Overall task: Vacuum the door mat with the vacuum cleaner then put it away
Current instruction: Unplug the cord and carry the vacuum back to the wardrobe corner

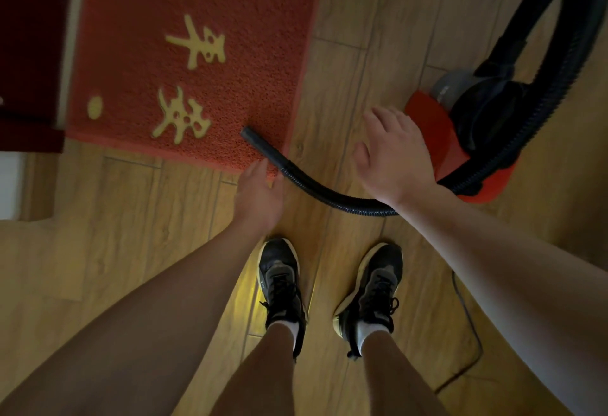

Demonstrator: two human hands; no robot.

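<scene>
A red door mat (pixel 138 63) with yellow characters lies on the wooden floor at the upper left. A black ribbed hose (pixel 316 190) curves from the red and black vacuum cleaner (pixel 460 132) at the right, and its nozzle end (pixel 253 137) rests on the mat's near corner. My left hand (pixel 260 195) reaches down beside the hose near the nozzle, fingers relaxed, holding nothing. My right hand (pixel 394 155) hovers open over the floor next to the vacuum's red body, with the hose passing beneath the wrist.
My two feet in black shoes (pixel 329 287) stand on the floor just behind the hose. A dark power cord (pixel 467 323) trails over the floor at the lower right. Dark red furniture (pixel 29 53) borders the mat on the left.
</scene>
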